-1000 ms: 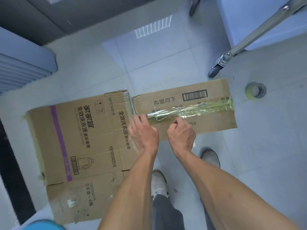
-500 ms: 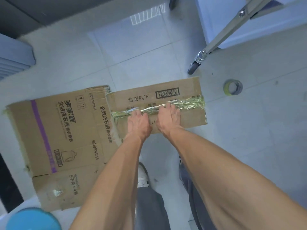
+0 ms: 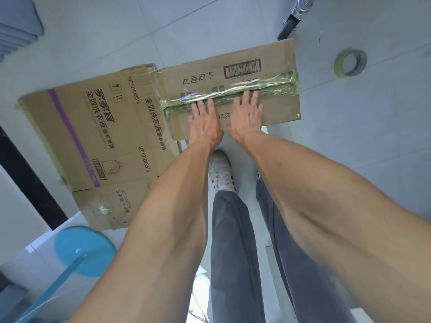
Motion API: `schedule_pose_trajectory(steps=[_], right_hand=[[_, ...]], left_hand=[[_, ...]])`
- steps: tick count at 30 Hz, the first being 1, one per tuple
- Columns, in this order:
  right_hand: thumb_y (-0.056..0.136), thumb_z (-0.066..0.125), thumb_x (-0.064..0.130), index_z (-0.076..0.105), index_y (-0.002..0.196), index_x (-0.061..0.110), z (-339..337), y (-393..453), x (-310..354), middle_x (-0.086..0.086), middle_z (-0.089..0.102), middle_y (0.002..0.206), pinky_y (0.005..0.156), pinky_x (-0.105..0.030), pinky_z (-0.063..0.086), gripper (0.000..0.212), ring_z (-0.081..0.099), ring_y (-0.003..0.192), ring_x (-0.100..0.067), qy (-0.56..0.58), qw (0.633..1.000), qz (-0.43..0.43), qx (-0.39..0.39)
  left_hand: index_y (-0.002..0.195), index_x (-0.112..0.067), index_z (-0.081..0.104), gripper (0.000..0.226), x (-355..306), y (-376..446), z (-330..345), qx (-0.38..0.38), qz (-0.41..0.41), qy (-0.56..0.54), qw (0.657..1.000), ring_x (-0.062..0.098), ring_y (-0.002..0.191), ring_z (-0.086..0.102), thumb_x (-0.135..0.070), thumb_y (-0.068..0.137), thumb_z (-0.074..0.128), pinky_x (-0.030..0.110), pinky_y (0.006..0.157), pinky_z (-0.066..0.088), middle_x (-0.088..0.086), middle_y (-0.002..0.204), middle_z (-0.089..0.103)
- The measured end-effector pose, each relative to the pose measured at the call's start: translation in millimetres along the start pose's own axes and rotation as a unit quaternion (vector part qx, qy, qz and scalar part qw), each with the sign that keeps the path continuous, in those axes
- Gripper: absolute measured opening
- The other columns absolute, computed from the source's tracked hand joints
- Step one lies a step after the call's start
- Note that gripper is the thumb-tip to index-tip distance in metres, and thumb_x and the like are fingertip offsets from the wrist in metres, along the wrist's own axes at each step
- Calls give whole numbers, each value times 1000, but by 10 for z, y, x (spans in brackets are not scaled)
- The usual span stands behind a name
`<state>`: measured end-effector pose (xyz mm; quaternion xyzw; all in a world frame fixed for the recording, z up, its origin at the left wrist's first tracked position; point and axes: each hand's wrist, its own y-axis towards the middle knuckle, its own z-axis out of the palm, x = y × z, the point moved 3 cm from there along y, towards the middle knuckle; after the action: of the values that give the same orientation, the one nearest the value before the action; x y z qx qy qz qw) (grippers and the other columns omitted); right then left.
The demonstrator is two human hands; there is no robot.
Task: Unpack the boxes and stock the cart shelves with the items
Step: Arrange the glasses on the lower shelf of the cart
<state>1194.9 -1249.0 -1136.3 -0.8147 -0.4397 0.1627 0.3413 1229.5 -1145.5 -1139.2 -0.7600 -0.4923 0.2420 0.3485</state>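
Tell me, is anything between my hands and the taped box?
Nothing visible. The left hand and right hand already lie flat on the cardboard box, fingertips at the tape seam. The tape roll sits apart on the floor.

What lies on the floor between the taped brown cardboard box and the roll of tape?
Only bare grey floor tile, in the head view, between box and roll.

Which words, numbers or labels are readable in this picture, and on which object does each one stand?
"此面向下": taped box flap, beside a barcode whose digits are too small to read.
"222": same flap, partly hidden between the left hand and right hand.
"全效洗衣液": flattened carton, printed twice.
"1001043516": carton, several places.
"5千克 × 4瓶": carton's lower flap, blurred.
Brand logo and small print: too blurred to read.
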Motion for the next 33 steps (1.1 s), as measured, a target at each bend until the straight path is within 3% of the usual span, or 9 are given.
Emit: schedule_pose_trajectory(steps=[4,9,11,14,17,22,27,29,33], right_hand=[[94,56,26,51,124,12,-134,46,87,-15,50,134,97,-39,38,33,40,127,-30,12,1000,17,-7],[95,57,29,48,129,10,-326,-20,113,-17,47,138,98,-42,40,40,30,137,-36,64,997,42,17],[95,54,25,48,126,11,-392,-64,112,-16,54,129,94,-41,41,35,40,128,-33,59,998,38,-9],[91,51,19,57,115,12,-497,-174,57,-12,66,113,88,-40,40,26,57,110,-31,35,999,9,-13],[91,52,22,64,112,11,-530,-268,-59,-12,68,114,80,-34,44,27,64,106,-31,62,997,16,47],[93,50,17,62,122,12,-341,-334,-165,-11,63,125,84,-34,46,33,60,114,-30,115,979,79,147],[88,54,12,59,123,8,101,-286,-177,-14,62,126,89,-34,48,35,59,116,-32,157,967,103,169],[89,57,12,52,127,9,307,-296,-244,-15,60,127,92,-35,47,39,57,119,-33,177,963,121,163],[91,58,9,49,118,13,534,-289,-360,-14,62,116,83,-38,45,29,59,110,-33,149,978,100,103]], left_hand=[[136,-10,42,51,30,48,-174,-55,29,26,998,33,121,44,-27,89,55,44,103,38,17,130,53],[118,-12,56,32,42,52,-524,-67,35,45,996,33,116,46,-28,91,51,45,97,40,15,119,58],[109,-12,62,26,68,36,-584,-60,30,39,997,33,114,49,-26,92,48,44,92,42,14,112,62],[76,-12,59,24,85,-130,-604,-53,24,23,998,31,91,59,-20,90,41,37,78,46,13,88,67],[88,-10,65,27,77,-341,-472,26,12,-39,999,30,80,65,-24,92,43,37,76,55,11,87,68],[104,-13,64,25,98,-432,-112,114,5,-39,993,30,90,64,-20,90,46,34,73,48,11,103,68],[128,-9,51,39,65,-303,301,198,10,-13,980,33,114,57,-17,90,51,39,88,46,14,126,60],[124,-8,52,33,42,-260,463,185,15,-2,983,33,112,58,-15,91,54,37,83,45,15,124,61],[94,-15,61,13,10,-240,595,43,8,23,999,32,93,64,-8,92,50,37,71,45,11,101,68]])
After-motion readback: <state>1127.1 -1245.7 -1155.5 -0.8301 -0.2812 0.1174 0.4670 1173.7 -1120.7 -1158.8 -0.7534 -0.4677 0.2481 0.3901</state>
